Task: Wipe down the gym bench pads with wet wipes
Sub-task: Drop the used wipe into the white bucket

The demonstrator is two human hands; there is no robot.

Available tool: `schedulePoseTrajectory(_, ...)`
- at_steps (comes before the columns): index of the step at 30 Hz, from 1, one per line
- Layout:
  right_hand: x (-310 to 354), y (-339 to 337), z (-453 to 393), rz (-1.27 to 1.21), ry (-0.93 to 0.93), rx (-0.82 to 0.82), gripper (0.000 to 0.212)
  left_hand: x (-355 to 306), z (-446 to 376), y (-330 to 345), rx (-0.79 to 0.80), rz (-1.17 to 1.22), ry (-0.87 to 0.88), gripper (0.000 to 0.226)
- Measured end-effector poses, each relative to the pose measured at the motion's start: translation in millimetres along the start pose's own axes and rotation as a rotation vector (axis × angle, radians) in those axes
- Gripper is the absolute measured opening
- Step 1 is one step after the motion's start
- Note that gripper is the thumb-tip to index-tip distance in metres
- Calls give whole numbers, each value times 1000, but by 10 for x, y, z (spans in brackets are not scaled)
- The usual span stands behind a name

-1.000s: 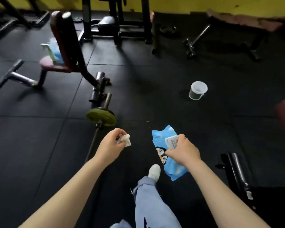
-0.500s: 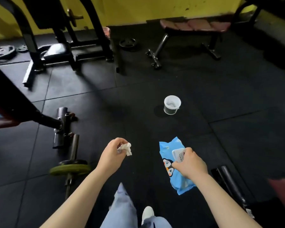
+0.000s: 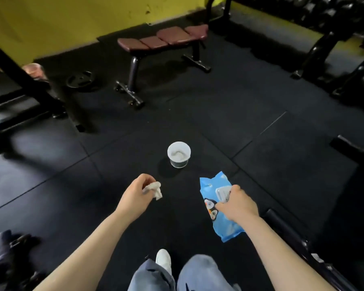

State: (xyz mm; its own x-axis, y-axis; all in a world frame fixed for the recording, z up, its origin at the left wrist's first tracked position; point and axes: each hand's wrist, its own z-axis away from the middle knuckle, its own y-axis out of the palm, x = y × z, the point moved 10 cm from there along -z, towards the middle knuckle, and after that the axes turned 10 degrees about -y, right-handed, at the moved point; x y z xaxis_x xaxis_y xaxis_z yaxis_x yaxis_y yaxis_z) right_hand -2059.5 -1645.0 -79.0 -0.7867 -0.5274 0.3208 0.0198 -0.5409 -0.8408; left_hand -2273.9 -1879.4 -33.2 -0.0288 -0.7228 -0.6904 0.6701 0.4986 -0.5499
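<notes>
Blue penguin-printed wipes pack [image 3: 219, 215], writing illegible, in right hand [image 3: 236, 203] grip; left hand [image 3: 135, 195] pinches crumpled wipe [image 3: 155, 189].

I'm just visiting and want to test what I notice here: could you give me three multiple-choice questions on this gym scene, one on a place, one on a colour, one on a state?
1. Where does the white cup stand?
A. on the maroon bench
B. on the black floor, ahead of both hands
C. in the right hand

2. What colour is the wipes pack?
A. blue
B. red
C. green

3. What does the left hand do?
A. hangs empty
B. presses the bench
C. holds a crumpled white wipe

Answers: 1 B, it sits on the floor; 2 A, blue wrapper in the right hand; 3 C, wipe shows at the fingers.
</notes>
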Motion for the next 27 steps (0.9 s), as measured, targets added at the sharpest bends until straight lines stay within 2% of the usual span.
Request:
schedulePoseTrajectory(4, -91, -210, -439, -35, 92, -23, 52, -192, -781, 41, 90, -79, -34, 14)
schedulePoseTrajectory(8, -150, -366, -1015, -28, 135, -3, 52, -476, -1509, 131, 61, -171, -33, 13)
schedulePoseTrajectory(17, -75, -921, -2401, -19, 86, 23, 52, -1052, -2970, 424, -5, -224, -70, 11)
schedulePoseTrajectory(23, 69, -1343, -3106, -6, 74, 9, 54, -1262, -3879, 671, 63, -246, -94, 10)
schedulePoseTrajectory(27, 148, -1516, -3511, 11, 73, -12, 55, -1303, -4517, 827, 127, -264, -123, 22)
